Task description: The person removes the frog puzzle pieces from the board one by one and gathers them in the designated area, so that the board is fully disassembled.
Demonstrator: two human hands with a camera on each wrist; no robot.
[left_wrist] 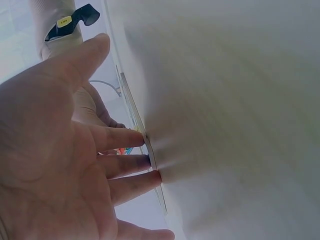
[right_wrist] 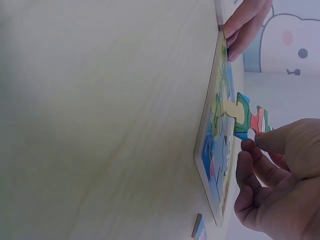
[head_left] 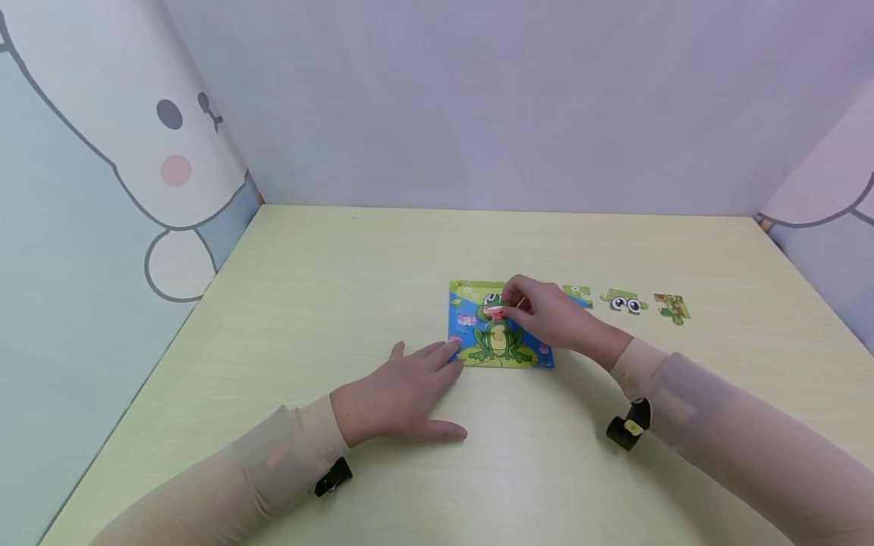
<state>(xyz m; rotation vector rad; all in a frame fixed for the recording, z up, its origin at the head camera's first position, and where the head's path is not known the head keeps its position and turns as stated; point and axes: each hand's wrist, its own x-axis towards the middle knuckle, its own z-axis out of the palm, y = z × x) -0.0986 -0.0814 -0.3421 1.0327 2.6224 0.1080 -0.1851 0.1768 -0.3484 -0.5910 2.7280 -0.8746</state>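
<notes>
A square frog jigsaw puzzle board (head_left: 461,303) lies flat on the table. Between thumb and index finger my right hand (head_left: 549,311) pinches a puzzle piece (right_wrist: 242,116) with green, red and pale yellow parts. In the right wrist view this piece is tilted up just above the board, a rounded tab pointing down at it. My left hand (head_left: 403,394) lies at the board's lower left corner, its straight fingertips touching the edge; the left wrist view shows several fingers (left_wrist: 127,167) along that edge. The right hand covers the board's upper right part.
Right of the board lie loose pieces: a green and blue one (head_left: 577,293) partly behind my right hand, one with two eyes (head_left: 624,302), and a green-brown one (head_left: 674,308). The pale table (head_left: 341,265) meets a plain wall (head_left: 478,114) at the back.
</notes>
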